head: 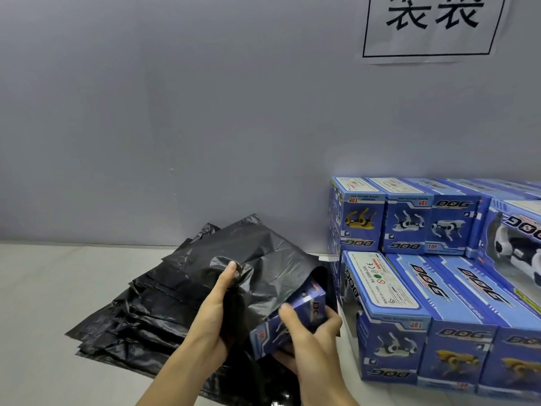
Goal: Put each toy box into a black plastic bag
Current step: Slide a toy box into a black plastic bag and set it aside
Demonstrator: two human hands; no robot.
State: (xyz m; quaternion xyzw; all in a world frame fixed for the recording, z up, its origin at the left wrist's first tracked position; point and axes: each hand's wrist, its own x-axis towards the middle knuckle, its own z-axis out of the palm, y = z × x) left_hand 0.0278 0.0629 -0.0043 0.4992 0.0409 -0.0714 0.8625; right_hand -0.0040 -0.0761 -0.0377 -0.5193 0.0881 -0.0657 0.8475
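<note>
Head view. Left hand pinches a fold of the black plastic bag, thumb on top, holding the bag's mouth up off the table. Right hand grips one blue toy box from its near end, thumb across the top face, fingers curled under. The box is tilted and sits partly inside the bag: its far end is under the black film, its near end still shows outside (how deep it goes cannot be told).

Under and left of the held bag lies a fanned pile of flat black bags, touching the wall at the back.

Right of the hands, a stack of boxed toys printed "DOG", two tiers, back tier against the wall. Contents show only as printed robot dogs, yellow or white.

Paper sign taped on the wall, upper right.
</note>
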